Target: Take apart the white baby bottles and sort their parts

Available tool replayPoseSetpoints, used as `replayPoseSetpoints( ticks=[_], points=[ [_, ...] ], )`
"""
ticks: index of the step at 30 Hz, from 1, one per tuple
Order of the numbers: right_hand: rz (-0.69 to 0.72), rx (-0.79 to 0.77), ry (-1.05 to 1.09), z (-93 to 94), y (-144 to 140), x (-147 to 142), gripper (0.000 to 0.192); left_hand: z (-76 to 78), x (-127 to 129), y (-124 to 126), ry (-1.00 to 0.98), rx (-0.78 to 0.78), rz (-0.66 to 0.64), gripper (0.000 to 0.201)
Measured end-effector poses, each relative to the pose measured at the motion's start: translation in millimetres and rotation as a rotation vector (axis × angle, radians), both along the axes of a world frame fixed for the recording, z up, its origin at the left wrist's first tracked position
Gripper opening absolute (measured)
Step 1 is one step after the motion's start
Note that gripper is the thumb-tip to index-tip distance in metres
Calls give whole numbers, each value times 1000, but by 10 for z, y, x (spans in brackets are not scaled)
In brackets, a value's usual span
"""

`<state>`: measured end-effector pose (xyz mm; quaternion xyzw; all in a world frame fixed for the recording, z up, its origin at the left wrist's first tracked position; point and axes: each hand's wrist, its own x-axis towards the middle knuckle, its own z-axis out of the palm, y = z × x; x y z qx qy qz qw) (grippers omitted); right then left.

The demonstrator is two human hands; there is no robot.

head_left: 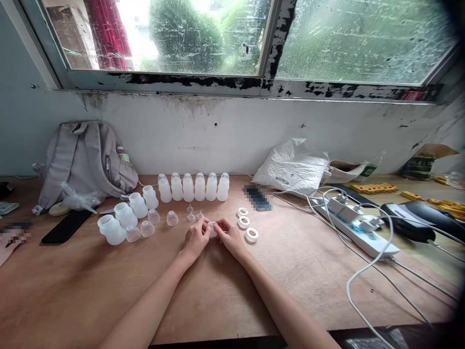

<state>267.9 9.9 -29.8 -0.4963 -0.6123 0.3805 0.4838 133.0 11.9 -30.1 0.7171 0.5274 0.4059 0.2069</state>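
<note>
My left hand (196, 238) and my right hand (229, 235) meet above the table, fingertips pinched around a small clear baby bottle nipple (212, 224). Fingers cover most of it, so I cannot tell whether a ring is around it. Just beyond my left hand stand a few loose clear nipples (191, 217). White bottle rings (251, 235) lie in a short line beside my right hand. To the left are a clear dome cap (172, 218), more such caps (147, 229), and several open frosted bottles (125, 215). Capped bottles (188, 188) form a row at the back.
A grey backpack (85, 160) and a black phone (69, 226) occupy the left side. Another person's hand (9, 245) rests at the left edge. On the right, a power strip (358, 228) trails white cables across the wooden table (203, 300). A silver mailer bag (292, 167) leans on the wall.
</note>
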Motion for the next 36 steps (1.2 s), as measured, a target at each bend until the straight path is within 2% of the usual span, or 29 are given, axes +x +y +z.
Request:
replayPoseSetpoints(
  ticks=[3,6,11,15,18,22,27,32,36],
  points=[
    [103,-147,258,30,-1,23,29,0,-15,35,-171,-66,-12,17],
    [145,-188,377,34,-3,40,32,2,-25,60,-343,-182,-52,20],
    [107,-146,164,-3,15,48,32,7,-18,75,-627,-412,-205,26],
    [45,21,-33,-3,24,55,25,21,-29,76,-750,-542,-294,32],
    [66,90,-96,40,-13,45,26,52,-44,73,-709,-549,-292,40],
    [153,15,-33,141,-111,9,31,128,-64,64,-610,-555,-281,36],
    [126,-24,113,195,-167,-17,29,205,-98,40,-587,-497,-327,30],
    [50,-57,262,152,-116,-4,28,167,-139,36,-507,-475,-436,23],
    [102,-48,211,109,-90,-6,26,92,-138,67,-533,-397,-379,27]
  ],
)
